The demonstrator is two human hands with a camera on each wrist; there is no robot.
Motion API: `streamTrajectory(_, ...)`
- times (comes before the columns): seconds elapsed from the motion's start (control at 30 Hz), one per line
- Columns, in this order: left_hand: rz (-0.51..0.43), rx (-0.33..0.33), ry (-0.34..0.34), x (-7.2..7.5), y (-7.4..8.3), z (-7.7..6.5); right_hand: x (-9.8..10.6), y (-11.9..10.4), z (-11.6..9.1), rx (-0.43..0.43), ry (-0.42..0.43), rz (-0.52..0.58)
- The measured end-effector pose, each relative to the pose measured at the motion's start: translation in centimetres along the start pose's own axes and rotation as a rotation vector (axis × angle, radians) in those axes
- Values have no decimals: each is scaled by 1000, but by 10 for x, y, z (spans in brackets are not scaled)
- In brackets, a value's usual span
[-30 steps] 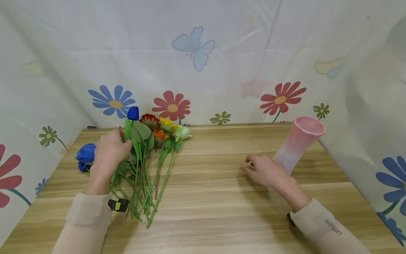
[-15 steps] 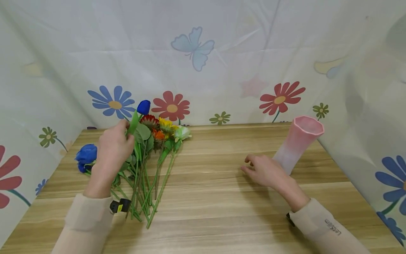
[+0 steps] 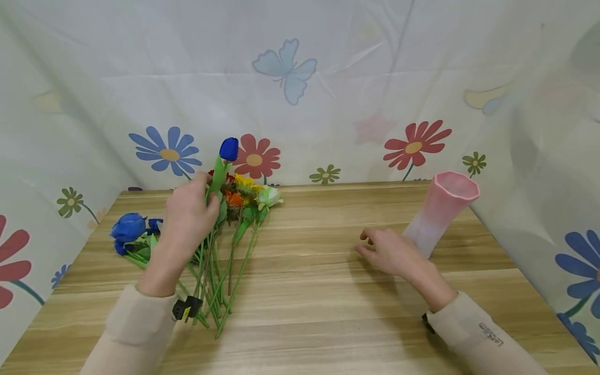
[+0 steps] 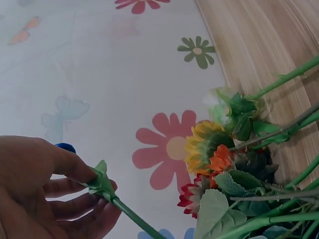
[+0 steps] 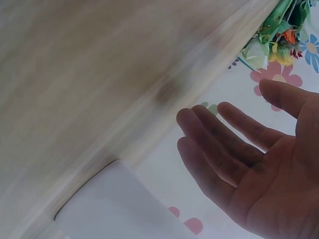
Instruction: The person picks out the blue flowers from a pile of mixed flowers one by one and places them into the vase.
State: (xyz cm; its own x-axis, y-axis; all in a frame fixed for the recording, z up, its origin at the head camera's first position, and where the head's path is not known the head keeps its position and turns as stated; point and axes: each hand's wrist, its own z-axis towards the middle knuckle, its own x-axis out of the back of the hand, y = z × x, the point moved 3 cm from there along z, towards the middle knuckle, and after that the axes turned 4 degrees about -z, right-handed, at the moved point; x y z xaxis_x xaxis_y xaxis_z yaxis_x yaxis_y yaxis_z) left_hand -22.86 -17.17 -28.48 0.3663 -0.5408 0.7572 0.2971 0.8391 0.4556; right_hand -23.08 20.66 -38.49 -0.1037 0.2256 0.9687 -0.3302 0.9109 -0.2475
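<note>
My left hand (image 3: 189, 213) pinches the green stem of a blue tulip (image 3: 229, 149) and holds it above the other flowers. In the left wrist view, thumb and fingers close on the stem (image 4: 130, 213) by a leaf; the bloom is mostly hidden behind the hand. Beneath and beside it lie a red flower, an orange flower (image 3: 234, 199), a yellow sunflower (image 3: 246, 183) and a white rose (image 3: 269, 196). My right hand (image 3: 391, 252) hovers low over the table with fingers loosely bent and nothing in them, beside a pink-and-white vase (image 3: 442, 208).
Blue flowers (image 3: 128, 227) lie at the left of the wooden table (image 3: 309, 291), their stems pointing toward the front. A printed cloth backdrop (image 3: 337, 94) borders the table at the back and sides. The vase stands near the right edge.
My left hand has moved right and lifted the blue tulip, uncovering more of the blue flowers at left. My right hand and the vase have stayed in place.
</note>
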Motion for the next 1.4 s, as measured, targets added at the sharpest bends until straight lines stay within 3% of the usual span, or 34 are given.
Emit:
streamTrajectory(0.27,-138,47,-98,-10,8,2,1,0,-1,4,-5,7)
streamTrajectory(0.47,-243,67,-133,-20,13,1,2,-3,-1,4,-14,23)
streamTrajectory(0.83,-296,155,-214,-39,18,-1,2,-5,-1,1,-20,23)
streamTrajectory(1.1,-397,151,-235,-52,23,-4,1,-8,-1,32,-11,46)
streamTrajectory(1.4,-568,211,-278,-66,29,-8,0,-13,-1,60,16,75)
